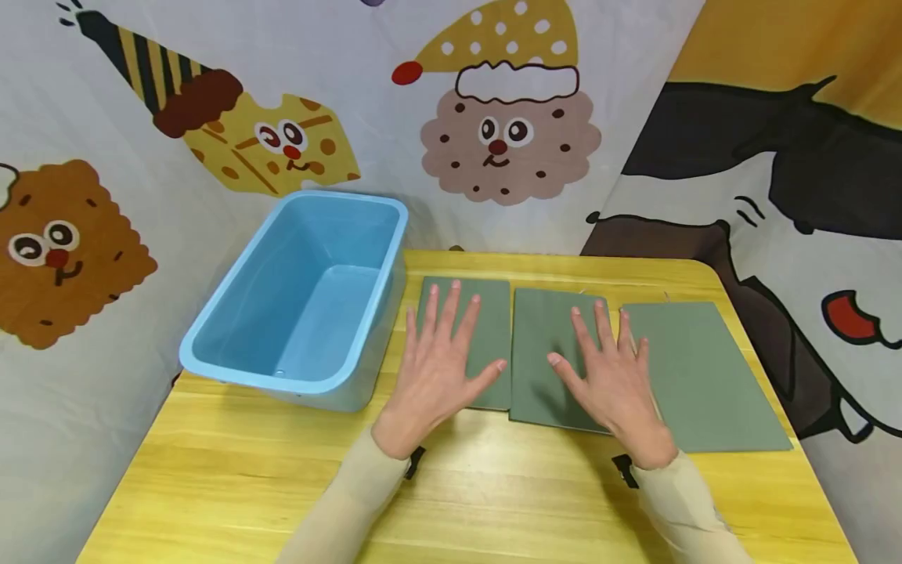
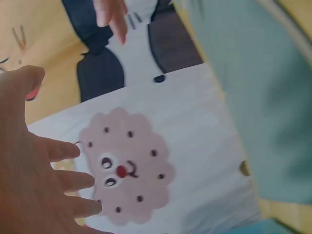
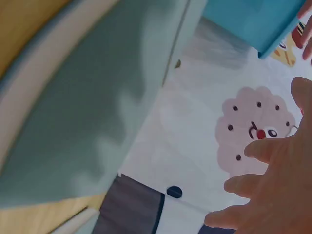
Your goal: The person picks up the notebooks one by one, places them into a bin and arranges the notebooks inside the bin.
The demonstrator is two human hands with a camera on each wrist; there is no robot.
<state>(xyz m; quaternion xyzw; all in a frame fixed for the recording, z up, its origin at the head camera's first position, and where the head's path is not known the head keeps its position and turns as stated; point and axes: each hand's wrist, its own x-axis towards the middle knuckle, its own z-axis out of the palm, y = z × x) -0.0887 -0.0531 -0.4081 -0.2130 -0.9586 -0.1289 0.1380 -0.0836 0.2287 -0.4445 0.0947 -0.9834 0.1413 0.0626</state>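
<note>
Three flat grey-green notebook-like rectangles lie in a row on the table: a left one (image 1: 495,329), a middle one (image 1: 537,345) and a right one (image 1: 712,376). My left hand (image 1: 437,368) is over the left one, palm down with fingers spread, holding nothing. Fingers spread as well, my right hand (image 1: 616,384) is over the middle one and the gap beside the right one, also holding nothing. Shadows below suggest both hands are raised. In the right wrist view a grey-green cover (image 3: 73,131) has a pale, thick edge.
A light blue plastic tub (image 1: 352,313) stands at the table's back left, close to my left hand; its inside holds nothing visible. The wooden table (image 1: 493,501) meets a cartoon-printed cloth (image 1: 521,227) at the back.
</note>
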